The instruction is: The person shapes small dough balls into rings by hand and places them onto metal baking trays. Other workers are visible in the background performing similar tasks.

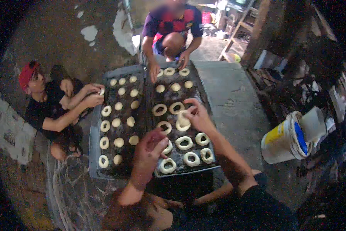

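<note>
My right hand (198, 117) is closed on a pale dough ball (183, 114), pinching it just above a dough ring on the right black tray (169, 99). Over that tray's near left part hangs my left hand (149, 145), somewhat blurred, its thumb and fingers apart with nothing seen between them. It hides part of a dough ring (167, 146). Other rings, such as one at the near edge (168, 165), lie around both hands. Toward the far end sit small round dough balls (175, 87).
A left tray (124, 119) beside it carries rings and balls. A person in a red cap (40, 96) works there with a small dough piece; another person (173, 34) crouches at the far end, hands over the right tray. A white-and-yellow bucket (282, 138) stands right.
</note>
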Demonstrator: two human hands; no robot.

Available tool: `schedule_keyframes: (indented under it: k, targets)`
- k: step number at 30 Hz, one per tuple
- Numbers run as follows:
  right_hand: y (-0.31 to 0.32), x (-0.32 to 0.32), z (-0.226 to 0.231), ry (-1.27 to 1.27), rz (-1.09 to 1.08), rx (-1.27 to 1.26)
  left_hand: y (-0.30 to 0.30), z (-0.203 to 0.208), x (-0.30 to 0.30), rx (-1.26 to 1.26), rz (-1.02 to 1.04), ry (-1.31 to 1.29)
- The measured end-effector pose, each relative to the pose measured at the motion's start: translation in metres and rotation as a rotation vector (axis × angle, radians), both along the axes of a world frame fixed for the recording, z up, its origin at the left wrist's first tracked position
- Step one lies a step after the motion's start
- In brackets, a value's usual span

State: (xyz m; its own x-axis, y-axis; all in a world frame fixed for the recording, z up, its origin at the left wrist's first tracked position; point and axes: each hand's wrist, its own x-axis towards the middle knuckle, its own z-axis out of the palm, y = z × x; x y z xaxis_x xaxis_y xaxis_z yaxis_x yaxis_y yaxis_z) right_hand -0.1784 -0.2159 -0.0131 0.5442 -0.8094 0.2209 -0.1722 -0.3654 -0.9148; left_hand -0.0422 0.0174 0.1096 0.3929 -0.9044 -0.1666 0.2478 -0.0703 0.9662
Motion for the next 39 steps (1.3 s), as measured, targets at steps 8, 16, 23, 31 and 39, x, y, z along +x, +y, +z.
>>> schedule_keyframes:
  k: [8, 16, 23, 31, 39]
  targets:
    - [0.145, -0.079, 0.154, -0.246, -0.008, 0.014, -0.011, 0.028, -0.045, -0.138, -0.380, 0.084]
    - [0.205, -0.112, 0.151, -0.143, -0.161, -0.135, 0.007, 0.023, -0.081, -0.230, -0.262, -0.124]
    - [0.183, -0.124, 0.139, 0.051, -0.266, -0.273, 0.017, 0.038, -0.084, -0.103, -0.568, -0.170]
    - [0.210, -0.113, 0.146, -0.690, 0.313, 0.602, 0.005, 0.013, -0.058, -0.359, -0.207, -0.379]
    - [0.188, -0.092, 0.192, -0.583, 0.197, 0.634, 0.026, 0.054, -0.035, -0.070, -0.681, 0.179]
